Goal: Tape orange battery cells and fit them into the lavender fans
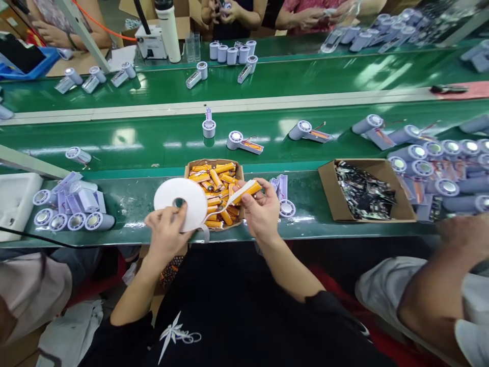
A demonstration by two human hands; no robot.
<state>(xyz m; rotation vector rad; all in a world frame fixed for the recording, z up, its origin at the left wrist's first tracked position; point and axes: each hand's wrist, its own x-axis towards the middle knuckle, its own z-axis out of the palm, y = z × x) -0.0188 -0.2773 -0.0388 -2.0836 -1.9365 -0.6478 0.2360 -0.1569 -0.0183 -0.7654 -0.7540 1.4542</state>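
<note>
My left hand (167, 227) grips a large white roll of tape (171, 196), its fingers at the hole in the middle. From the roll a narrow white strip runs across to an orange cylindrical battery (253, 188), where it lies along the side. My right hand (263, 209) pinches that battery between thumb and fingers. Just behind both hands stands a cardboard box (240, 216) of loose orange batteries (216, 179). Beside my right hand rest lavender plastic housings (283, 196), partly hidden by the fingers.
Lavender housings (76, 204) are piled at left. A carton (328, 191) of small circuit boards stands at right, near many assembled units (420, 158). Green conveyor belts (164, 137) carry more units. Co-workers sit at both sides; others work across the line.
</note>
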